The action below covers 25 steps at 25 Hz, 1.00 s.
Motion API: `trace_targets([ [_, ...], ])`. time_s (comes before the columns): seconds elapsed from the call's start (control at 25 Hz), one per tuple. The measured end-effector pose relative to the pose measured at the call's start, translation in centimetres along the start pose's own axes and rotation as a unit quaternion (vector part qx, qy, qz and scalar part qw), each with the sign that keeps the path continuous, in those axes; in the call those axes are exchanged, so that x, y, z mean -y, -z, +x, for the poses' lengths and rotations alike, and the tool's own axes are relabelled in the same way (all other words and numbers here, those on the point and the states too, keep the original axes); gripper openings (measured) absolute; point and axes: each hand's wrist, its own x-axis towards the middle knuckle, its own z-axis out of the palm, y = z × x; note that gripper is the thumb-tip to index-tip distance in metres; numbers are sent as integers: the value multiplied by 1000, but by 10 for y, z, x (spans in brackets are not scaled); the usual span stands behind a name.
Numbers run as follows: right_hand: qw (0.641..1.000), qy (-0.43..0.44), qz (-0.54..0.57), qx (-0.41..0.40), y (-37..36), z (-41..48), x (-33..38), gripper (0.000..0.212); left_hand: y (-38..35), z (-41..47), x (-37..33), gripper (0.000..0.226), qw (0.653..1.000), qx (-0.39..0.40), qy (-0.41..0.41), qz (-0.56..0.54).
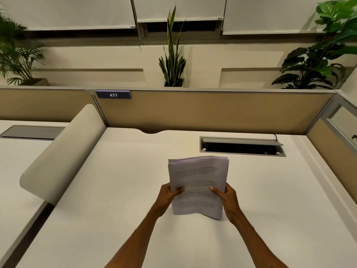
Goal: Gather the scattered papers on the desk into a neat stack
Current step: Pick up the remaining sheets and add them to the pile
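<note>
A bundle of white printed papers stands upright on its lower edge on the cream desk, near the middle. My left hand grips the bundle's left side, thumb on the front sheet. My right hand holds its right side the same way. The sheets' top edges are slightly uneven and the bottom edge curls a little where it meets the desk. No loose sheets lie elsewhere on the desk.
A cable hatch is open in the desk behind the papers. A tan partition with a blue number plate closes the back. A rounded divider rises at left. Potted plants stand beyond the partition.
</note>
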Motion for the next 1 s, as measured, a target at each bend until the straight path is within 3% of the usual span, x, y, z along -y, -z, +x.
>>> trace_targets([
  [0.16, 999, 31, -14, -27, -6, 3, 6, 24, -1, 1, -6, 22, 1000, -14, -27, -8],
  [0.36, 997, 42, -68, -20, -12, -2, -2, 30, -7, -1, -2, 41, 998, 22, -42, 42],
  [0.44, 996, 36, -77, -29, -15, 0, -2, 26, -8, -1, 0, 38, 995, 34, -54, 76],
  [0.6, 995, 44, -78, -44, -18, 4, 4, 17, -10, 1, -6, 29, 993, -11, -61, 102],
  [0.8, 996, 25, -80, -18, -15, 1, 1, 50, -4, 3, -4, 43, 994, 13, -43, 104],
  [1.0, 996, 44, -70, -38, -14, 10, 11, 22, -4, 7, -5, 37, 992, 7, -75, 103],
])
